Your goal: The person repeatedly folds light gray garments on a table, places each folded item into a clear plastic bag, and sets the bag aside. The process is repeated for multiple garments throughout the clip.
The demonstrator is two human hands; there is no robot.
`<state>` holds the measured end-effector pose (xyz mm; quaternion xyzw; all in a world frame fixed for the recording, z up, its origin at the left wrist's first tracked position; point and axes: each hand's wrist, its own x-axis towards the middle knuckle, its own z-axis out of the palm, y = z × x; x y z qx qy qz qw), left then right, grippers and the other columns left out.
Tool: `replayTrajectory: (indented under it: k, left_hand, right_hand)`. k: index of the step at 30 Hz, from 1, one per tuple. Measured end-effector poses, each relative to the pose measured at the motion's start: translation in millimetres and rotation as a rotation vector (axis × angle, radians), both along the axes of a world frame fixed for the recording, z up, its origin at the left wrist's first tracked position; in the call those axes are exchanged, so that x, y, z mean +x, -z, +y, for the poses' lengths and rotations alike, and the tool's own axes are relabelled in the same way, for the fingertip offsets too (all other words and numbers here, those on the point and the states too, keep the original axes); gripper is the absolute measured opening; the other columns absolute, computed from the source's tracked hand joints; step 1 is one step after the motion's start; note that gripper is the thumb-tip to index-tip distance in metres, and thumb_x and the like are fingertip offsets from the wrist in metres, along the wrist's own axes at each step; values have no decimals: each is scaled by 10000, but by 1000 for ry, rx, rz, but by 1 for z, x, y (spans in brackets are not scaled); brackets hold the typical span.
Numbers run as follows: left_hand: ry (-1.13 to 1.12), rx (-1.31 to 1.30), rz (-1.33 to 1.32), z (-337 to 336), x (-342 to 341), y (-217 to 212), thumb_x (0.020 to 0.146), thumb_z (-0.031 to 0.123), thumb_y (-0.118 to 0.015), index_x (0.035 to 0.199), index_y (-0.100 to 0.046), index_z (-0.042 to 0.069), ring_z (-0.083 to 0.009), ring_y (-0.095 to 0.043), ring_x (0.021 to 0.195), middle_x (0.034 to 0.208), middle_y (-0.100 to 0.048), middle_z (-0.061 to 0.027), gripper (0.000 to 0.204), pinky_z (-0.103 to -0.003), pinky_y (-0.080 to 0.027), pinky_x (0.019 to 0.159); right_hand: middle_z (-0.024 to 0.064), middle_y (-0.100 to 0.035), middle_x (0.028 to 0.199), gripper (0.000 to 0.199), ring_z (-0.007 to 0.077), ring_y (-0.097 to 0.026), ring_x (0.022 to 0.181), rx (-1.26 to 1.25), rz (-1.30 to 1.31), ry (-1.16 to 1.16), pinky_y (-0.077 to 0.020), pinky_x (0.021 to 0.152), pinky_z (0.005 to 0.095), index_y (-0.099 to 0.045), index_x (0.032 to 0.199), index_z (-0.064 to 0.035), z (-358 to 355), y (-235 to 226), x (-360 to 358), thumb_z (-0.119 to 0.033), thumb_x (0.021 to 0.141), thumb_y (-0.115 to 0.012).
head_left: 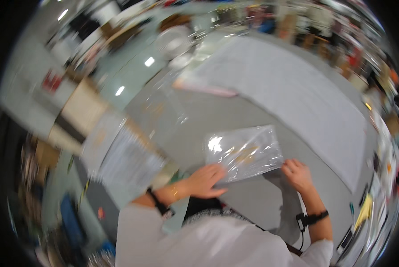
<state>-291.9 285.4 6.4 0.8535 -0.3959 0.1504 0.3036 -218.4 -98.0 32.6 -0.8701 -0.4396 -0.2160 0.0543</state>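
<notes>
A clear plastic bag (264, 149) with yellowish marks at its middle lies on the grey table (190, 138), its surface wrinkled and shiny. My left hand (205, 180) is open at the bag's near left edge, fingers stretched over the film and thumb apart. At the near right corner, my right hand (298, 175) has its fingers curled together on the bag's edge. Motion blur softens both hands. Whether the bag has anything inside, I cannot tell.
A large white sheet (293, 93) covers the table's far and right side. Another clear bag (161, 109) lies at the table's left. Beyond it, a stack of bagged sheets (128, 155) stands beside cardboard (84, 107). Tools and a yellow item (364, 211) line the right edge.
</notes>
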Motion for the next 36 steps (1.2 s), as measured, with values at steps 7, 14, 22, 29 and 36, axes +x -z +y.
replayTrajectory:
  k: [7, 14, 22, 29, 36]
  left_hand:
    - [-174, -216, 611, -5, 6, -47, 927, 244, -739, 1273, -663, 31, -272, -704, 1014, 1121, -734, -103, 413, -429, -556, 841]
    - [-632, -1708, 255, 172, -87, -124, 1081, 250, -575, 1316, -597, 26, -219, -651, 1132, 1261, -669, -93, 325, -380, -557, 986]
    - [-723, -2097, -8, 297, -93, -76, 1124, 244, -442, 1413, -504, 23, -322, -567, 1324, 1422, -585, -138, 369, -540, -476, 1134]
    - [-682, -2008, 89, 334, -103, -57, 1145, 319, -358, 1473, -437, 39, -349, -489, 1405, 1523, -489, -148, 439, -562, -434, 1167]
    - [-689, -1587, 497, 352, -125, -67, 1127, 508, -271, 1382, -507, -22, -388, -654, 1223, 1390, -593, -255, 635, -471, -604, 974]
  right_hand:
    - [64, -658, 1088, 200, 237, -635, 823, 302, -113, -233, -512, 629, 338, -656, 1118, -79, 100, -75, -30, -141, 933, -702]
    - [93, -670, 934, 164, 217, -637, 775, 758, 830, 377, -505, 671, 305, -680, 1121, -44, 90, -21, -2, -161, 1013, -641]
    - [131, -711, 939, 213, 253, -673, 796, 275, 915, -107, -548, 724, 351, -700, 1073, -9, 248, 22, 9, -206, 1001, -663]
    - [90, -688, 1295, 474, 184, -632, 1108, 342, 1242, -436, -542, 917, 336, -611, 1391, -39, 465, -1, 55, -379, 1061, -582]
    - [164, -506, 1548, 753, 265, -519, 1376, 616, 1296, -430, -398, 1142, 372, -357, 1581, 9, 590, -17, 21, -451, 1040, -606]
